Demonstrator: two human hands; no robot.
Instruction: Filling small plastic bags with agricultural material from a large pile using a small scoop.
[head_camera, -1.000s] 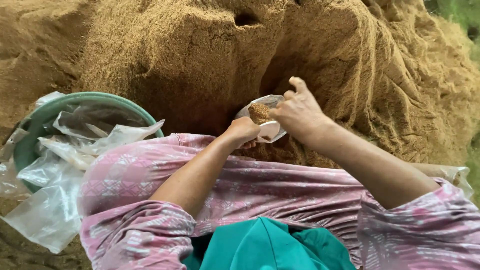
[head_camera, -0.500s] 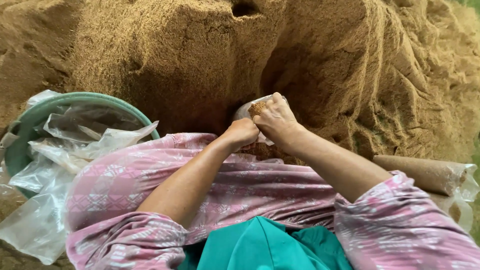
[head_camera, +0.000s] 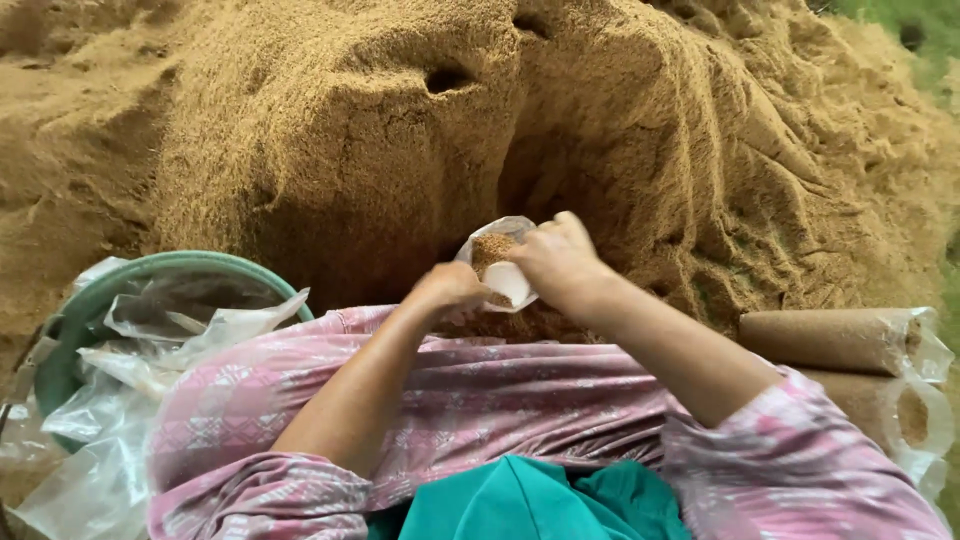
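I hold a small clear plastic bag (head_camera: 500, 265) partly filled with brown sawdust, in front of a big sawdust heap (head_camera: 420, 130). My left hand (head_camera: 447, 287) grips the bag's lower left side. My right hand (head_camera: 558, 262) sits on the bag's right edge, fingers curled over its mouth. Both arms reach forward over my pink patterned skirt (head_camera: 480, 400).
A green basin (head_camera: 70, 330) at left holds several empty clear plastic bags (head_camera: 160, 350). Two filled, cylinder-shaped sawdust bags (head_camera: 840, 340) lie at right. A dug-out hollow (head_camera: 560, 170) in the heap lies just behind my hands.
My right hand came down from above the bag and closed over its mouth. The view shifted, and the filled bags at right came into sight.
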